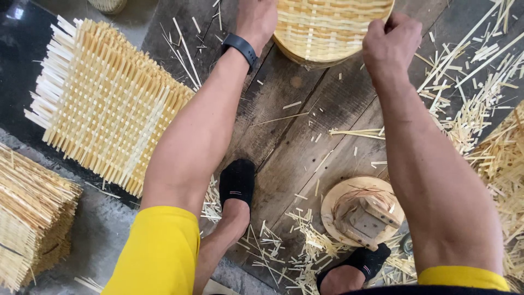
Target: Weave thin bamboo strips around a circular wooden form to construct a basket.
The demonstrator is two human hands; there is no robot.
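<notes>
Woven basket [327,27] between hands: left hand [255,19] grasping its left rim, right hand [390,43] clenched on right rim.

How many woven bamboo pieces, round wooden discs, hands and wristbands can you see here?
Round woven basket, held by the left hand and the right hand: 1
Flat square woven mats: 1
Stacks of woven mats: 1
Round wooden discs: 1
Hands: 2
Black wristbands: 1
Total: 7

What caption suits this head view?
Both hands, left hand and right hand, grip a round woven bamboo basket above a wooden floor.
</notes>
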